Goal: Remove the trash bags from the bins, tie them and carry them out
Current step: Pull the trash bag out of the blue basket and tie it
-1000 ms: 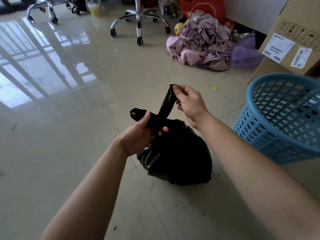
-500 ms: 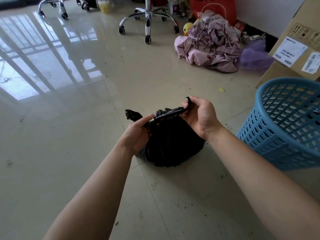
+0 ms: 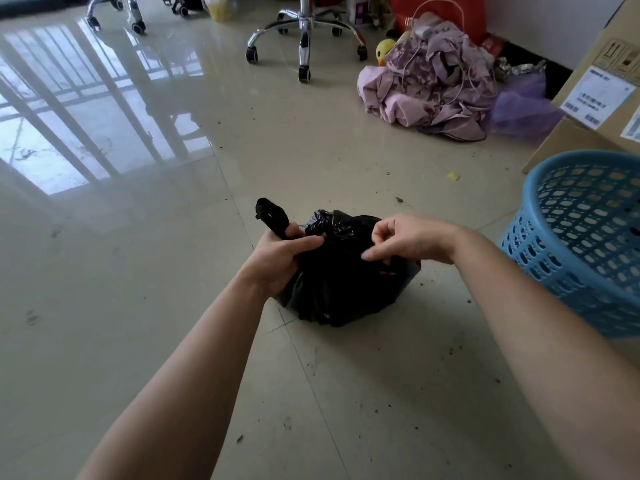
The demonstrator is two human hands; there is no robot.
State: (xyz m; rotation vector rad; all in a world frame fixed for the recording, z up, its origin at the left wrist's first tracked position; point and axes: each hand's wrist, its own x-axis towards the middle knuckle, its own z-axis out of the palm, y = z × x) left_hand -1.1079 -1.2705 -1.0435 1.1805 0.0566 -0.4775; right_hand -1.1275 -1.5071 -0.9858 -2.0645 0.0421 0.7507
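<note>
On the floor (image 3: 173, 271) at dead centre, your black trash bag (image 3: 346, 285) sits bunched at its top; the opaque plastic hides whatever is inside. Your left hand (image 3: 280, 258) has its fingers curled tight round one twisted tail of the bag, which sticks out towards 11 o'clock. Your right hand (image 3: 408, 240) is over the bag's top, fingers loosely bent; you cannot tell whether they pinch any plastic. The blue bin (image 3: 571, 237) at 3 o'clock is cut off by the frame edge.
</note>
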